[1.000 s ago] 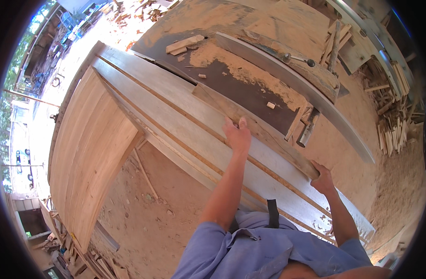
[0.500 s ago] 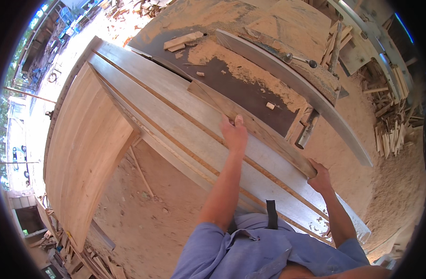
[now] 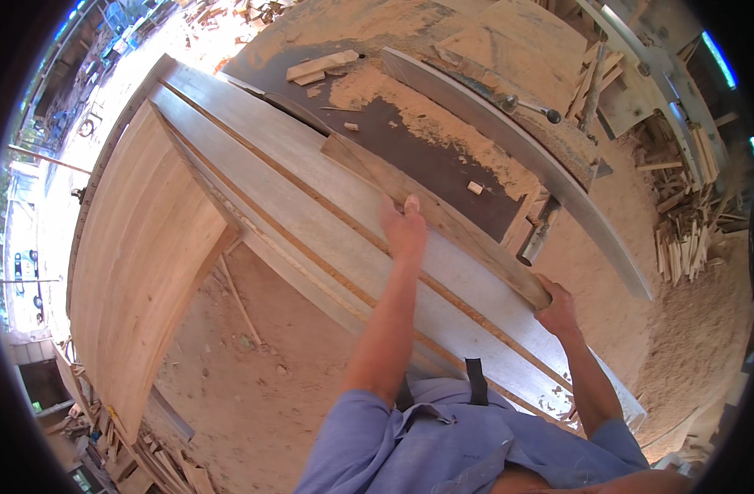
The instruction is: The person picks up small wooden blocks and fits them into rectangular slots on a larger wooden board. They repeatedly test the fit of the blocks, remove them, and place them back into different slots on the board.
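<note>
A long wooden board (image 3: 443,222) lies slantwise on a silvery metal machine table (image 3: 311,181) with long brownish grooves. My left hand (image 3: 406,230) is closed at the board's near long edge, thumb over the top face; its other fingers are partly hidden. Around the board's right end, my right hand (image 3: 556,306) is wrapped, fingers on the far side. The board's far left end meets a narrow dark slot (image 3: 299,115) between the metal table and a dark, sawdust-covered tabletop (image 3: 459,173).
A curved-looking metal fence (image 3: 517,144) crosses the dark tabletop beyond the board. Small offcuts (image 3: 323,67) lie there in sawdust. Wide pale wooden panel (image 3: 155,239) stands at left. Scrap wood is heaped at right (image 3: 686,247) and lower left (image 3: 146,461).
The whole view has shifted slightly, so everything sits a little further left. Both hands keep their hold on the board, which has hardly moved against the table.
</note>
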The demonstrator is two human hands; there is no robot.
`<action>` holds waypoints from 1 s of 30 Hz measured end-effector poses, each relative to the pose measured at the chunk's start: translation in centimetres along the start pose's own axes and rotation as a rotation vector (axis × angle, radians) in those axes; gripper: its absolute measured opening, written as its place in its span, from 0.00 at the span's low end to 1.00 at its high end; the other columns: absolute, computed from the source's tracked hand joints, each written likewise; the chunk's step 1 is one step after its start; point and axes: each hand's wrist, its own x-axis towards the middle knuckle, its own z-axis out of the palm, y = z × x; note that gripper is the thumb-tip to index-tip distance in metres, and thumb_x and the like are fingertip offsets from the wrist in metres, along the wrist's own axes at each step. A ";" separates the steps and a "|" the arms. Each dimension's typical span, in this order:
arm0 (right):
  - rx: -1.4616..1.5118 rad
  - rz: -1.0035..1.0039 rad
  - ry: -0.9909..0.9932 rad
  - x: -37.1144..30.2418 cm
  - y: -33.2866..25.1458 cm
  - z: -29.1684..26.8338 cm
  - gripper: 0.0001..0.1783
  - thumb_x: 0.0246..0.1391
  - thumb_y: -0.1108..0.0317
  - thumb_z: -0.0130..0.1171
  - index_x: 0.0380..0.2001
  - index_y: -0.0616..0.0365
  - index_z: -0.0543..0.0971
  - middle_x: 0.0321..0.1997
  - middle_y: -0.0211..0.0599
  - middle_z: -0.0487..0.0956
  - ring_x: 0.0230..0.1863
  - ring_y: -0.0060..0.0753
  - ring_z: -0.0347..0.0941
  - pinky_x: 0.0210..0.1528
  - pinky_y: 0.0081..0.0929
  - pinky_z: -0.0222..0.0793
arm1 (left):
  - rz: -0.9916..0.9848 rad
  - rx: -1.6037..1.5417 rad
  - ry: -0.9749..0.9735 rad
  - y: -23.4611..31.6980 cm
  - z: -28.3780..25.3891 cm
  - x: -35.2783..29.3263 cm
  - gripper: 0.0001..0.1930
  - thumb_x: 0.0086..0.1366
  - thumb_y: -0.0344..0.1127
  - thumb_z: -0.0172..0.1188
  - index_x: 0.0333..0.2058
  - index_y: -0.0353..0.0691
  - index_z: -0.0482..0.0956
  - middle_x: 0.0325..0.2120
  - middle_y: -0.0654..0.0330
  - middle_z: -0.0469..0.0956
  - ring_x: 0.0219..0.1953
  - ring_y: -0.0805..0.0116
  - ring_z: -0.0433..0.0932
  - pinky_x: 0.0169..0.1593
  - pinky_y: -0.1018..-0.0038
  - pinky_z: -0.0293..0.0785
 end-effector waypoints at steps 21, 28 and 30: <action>-0.008 0.048 -0.028 4.1 -1.0 0.5 0.50 0.35 0.76 0.66 0.69 0.45 0.69 0.44 0.49 0.84 0.49 0.55 0.80 0.52 0.43 0.76 | -0.002 -0.007 -0.003 1.6 -0.7 3.3 0.28 0.69 0.34 0.59 0.63 0.24 0.66 0.50 0.41 0.71 0.52 0.46 0.73 0.57 0.58 0.68; -0.063 0.151 -0.106 5.2 -2.6 0.1 0.57 0.37 0.75 0.66 0.75 0.41 0.58 0.42 0.49 0.83 0.47 0.58 0.80 0.50 0.45 0.76 | -0.043 -0.088 -0.023 3.0 -1.2 3.8 0.29 0.69 0.33 0.59 0.63 0.22 0.64 0.52 0.42 0.69 0.42 0.51 0.81 0.27 0.68 0.83; -0.030 0.156 -0.113 5.6 -3.3 -0.1 0.58 0.37 0.74 0.67 0.75 0.42 0.56 0.43 0.49 0.83 0.48 0.58 0.80 0.51 0.45 0.76 | -0.027 -0.077 -0.015 3.0 -1.3 4.2 0.28 0.69 0.32 0.59 0.62 0.22 0.65 0.52 0.41 0.69 0.40 0.52 0.82 0.23 0.69 0.83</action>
